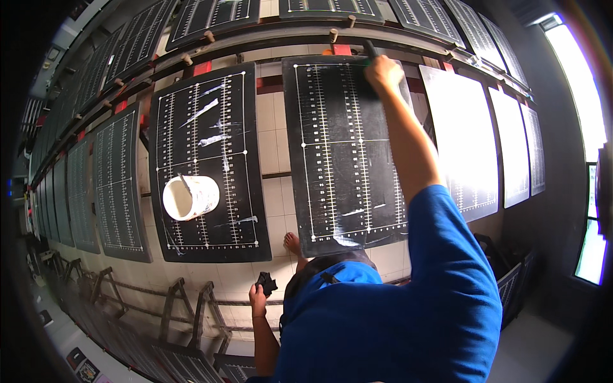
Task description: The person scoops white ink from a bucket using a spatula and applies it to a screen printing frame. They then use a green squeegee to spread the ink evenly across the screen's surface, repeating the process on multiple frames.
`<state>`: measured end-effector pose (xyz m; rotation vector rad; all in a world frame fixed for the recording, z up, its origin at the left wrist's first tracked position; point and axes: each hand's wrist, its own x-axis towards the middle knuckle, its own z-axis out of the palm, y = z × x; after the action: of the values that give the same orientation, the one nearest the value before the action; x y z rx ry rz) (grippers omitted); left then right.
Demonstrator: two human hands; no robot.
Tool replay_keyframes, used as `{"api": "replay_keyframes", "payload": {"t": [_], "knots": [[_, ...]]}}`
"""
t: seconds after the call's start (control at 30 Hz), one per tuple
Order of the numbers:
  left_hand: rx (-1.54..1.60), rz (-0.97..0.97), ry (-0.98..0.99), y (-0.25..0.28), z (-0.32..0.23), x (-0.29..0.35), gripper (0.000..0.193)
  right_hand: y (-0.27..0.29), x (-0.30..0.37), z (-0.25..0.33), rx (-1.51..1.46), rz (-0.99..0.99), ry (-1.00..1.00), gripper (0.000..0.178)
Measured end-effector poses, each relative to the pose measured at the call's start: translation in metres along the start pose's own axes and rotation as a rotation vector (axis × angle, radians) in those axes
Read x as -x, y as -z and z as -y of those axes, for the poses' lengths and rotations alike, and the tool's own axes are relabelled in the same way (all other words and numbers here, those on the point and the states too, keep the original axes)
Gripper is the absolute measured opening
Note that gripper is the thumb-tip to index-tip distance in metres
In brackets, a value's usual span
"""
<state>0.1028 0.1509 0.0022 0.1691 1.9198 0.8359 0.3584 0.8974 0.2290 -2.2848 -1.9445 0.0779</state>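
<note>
The right hand (383, 70) has its fingers closed around a dark tool handle (370, 48), pressed at the top edge of the black panel (348, 153) directly ahead, which leans against the rail (268, 38). The left hand (258, 299) hangs low, fingers curled on a small black object (267, 282). Judged step: wiping or scraping the panel face, starting at its top; the next stroke calls for even pressure downward along the white ruled lines. On the neighbouring black panel (207, 166), streaked white, rests a white bucket (190, 198) holding a stick. Further identical rectangular panels line both sides; those at right reflect window glare.
</note>
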Motion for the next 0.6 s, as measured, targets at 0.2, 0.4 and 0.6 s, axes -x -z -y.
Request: {"api": "replay_keyframes", "payload": {"t": [0.2, 0.4, 0.6], "knots": [[-0.02, 0.003, 0.25, 0.018, 0.084, 0.028, 0.028, -0.022, 0.082, 0.142, 0.027, 0.052, 0.366, 0.019], [0.049, 0.03, 0.281, 0.018, 0.109, 0.025, 0.03, -0.039, 0.191, 0.025, -0.159, -0.141, 0.839, 0.018], [0.084, 0.069, 0.249, 0.004, 0.082, -0.003, 0.029, 0.039, 0.319, -0.12, -0.109, 0.228, 1.014, 0.037]]}}
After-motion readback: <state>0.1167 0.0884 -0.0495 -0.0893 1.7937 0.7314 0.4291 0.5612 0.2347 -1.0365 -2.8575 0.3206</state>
